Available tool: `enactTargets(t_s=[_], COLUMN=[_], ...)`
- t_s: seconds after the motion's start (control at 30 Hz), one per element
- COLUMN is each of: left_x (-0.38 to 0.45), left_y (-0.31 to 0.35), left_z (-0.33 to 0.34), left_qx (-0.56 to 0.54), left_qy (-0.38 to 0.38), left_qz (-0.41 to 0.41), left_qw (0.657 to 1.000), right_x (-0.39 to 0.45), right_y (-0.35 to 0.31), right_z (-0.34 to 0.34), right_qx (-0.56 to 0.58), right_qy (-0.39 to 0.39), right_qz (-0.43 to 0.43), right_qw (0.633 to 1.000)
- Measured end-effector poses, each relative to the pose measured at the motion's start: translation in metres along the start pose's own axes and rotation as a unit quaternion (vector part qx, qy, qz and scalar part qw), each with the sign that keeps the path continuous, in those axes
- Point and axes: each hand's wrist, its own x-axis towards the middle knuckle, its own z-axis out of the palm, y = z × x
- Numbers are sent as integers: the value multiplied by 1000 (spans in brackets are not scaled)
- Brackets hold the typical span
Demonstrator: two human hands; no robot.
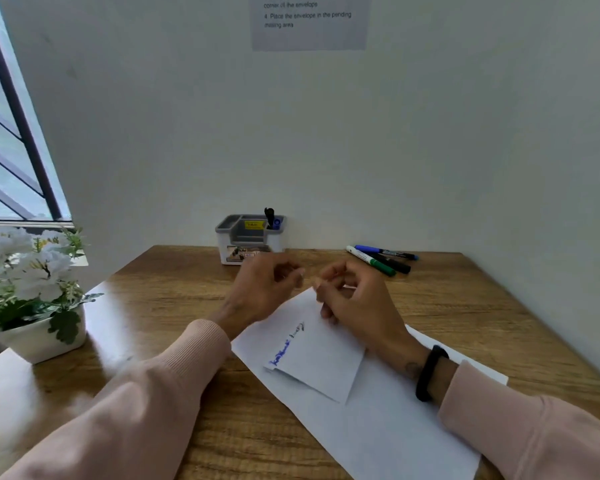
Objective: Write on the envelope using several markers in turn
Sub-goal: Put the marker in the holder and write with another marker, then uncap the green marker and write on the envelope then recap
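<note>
A wood-grain desk (pixel 174 289) stands against a plain pale wall. On it, near the front centre, the small white paper envelope (pixel 321 358) lies on a larger white paper sheet (pixel 388 434), turned at an angle; blue handwriting runs along its left edge with a short dark mark above it, neither legible. The left hand (pixel 260 289) hovers just above the envelope's far corner, blurred, fingers loosely curled with nothing visible between them. The right hand (pixel 354 299) is over the same corner, fingers curled; whether they pinch the envelope's corner cannot be told. A black band (pixel 430 372) circles the right wrist; both sleeves are pale pink. Three markers, blue (pixel 385 251), black (pixel 394 264) and green-capped white (pixel 369 259), lie together at the rear right. A grey-and-white desk organiser (pixel 250 239) at the rear centre holds a black pen and a yellow label, unreadable. White flowers in a white pot (pixel 35 299) stand at the left. A wall notice (pixel 309 22) reads "4. Place the envelope in the pending mailing area".
</note>
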Motion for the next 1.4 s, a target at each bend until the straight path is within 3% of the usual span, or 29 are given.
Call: enactTargets(t_s=[0.07, 0.13, 0.23, 0.3, 0.43, 0.57, 0.63, 0.87, 0.93, 1.03, 1.1, 1.17, 1.3, 1.4], left_x=[-6, -9, -10, -14, -18, -15, -16, -16, -16, -13, -12, -12, -13, -15], left_y=[3, 5, 3, 1, -3, 1, 1, 0, 0, 2, 8, 17, 34, 37], left_z=[7, 8, 9, 12, 17, 15, 15, 15, 14, 10, 7, 6, 8, 5], left_qx=[-5, -4, 7, 12, 15, 14, 14, 3, -12, -25, -41, -97, -328, -366], left_qy=[-66, -81, -57, -48, -59, -73, -79, -81, -80, -64, -47, -39, -78, -99], left_qz=[0, 0, 10, 9, -5, -4, -10, -17, -29, -47, -54, -63, -121, -120], left_qw=[998, 997, 998, 999, 998, 997, 997, 997, 996, 997, 997, 992, 934, 917], right_x=[8, 19, 35, 40, 53, 64, 67, 68, 69, 66, 59, 52, 32, 20], right_y=[-3, 0, 17, 33, 52, 60, 63, 56, 48, 25, 5, -15, -36, -34], right_z=[-13, -32, -68, -87, -98, -90, -90, -95, -101, -110, -109, -100, -61, -39], right_qx=[39, 27, -146, -259, -326, -449, -462, -448, -410, -161, 37, 121, 83, 39], right_qy=[46, 101, 169, 159, 88, 19, 18, 54, 61, 105, 85, 31, -51, -93], right_qz=[-9, -11, -30, -21, 9, -3, 2, 56, 78, 164, 191, 173, 102, 70], right_qw=[998, 994, 974, 953, 941, 893, 887, 890, 907, 968, 977, 977, 990, 992])
